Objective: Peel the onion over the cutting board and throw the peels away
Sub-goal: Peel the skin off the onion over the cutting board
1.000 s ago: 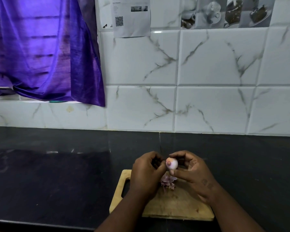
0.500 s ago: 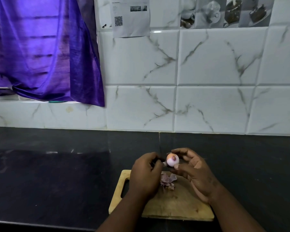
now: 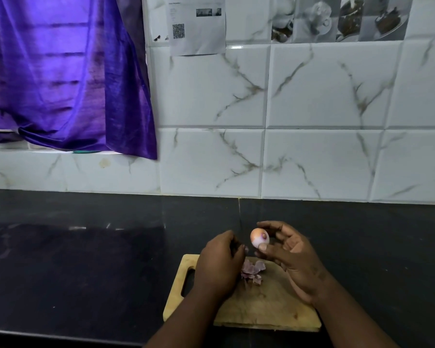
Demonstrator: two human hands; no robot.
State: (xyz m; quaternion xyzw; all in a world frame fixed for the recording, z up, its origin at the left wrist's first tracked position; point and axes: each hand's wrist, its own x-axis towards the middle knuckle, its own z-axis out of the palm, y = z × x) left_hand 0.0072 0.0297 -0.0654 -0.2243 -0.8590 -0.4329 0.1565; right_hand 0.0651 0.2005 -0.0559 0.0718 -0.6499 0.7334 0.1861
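Note:
A small pale peeled onion [image 3: 259, 237] with a purple spot is pinched between the thumb and fingers of my right hand [image 3: 293, 257], held above the far edge of the wooden cutting board [image 3: 261, 305]. My left hand [image 3: 220, 266] is just left of it, apart from the onion, fingers curled around a small scrap of purple peel. A little heap of purple peels [image 3: 253, 271] lies on the board between my hands.
The board has a handle slot at its left end and sits near the front edge of a black countertop [image 3: 86, 259]. A white marble-tiled wall [image 3: 312, 159] stands behind, with a purple curtain [image 3: 60, 71] hanging at the upper left.
My hands have come apart: the left has pulled away left and down from the onion, and the right has lifted the onion slightly and turned it.

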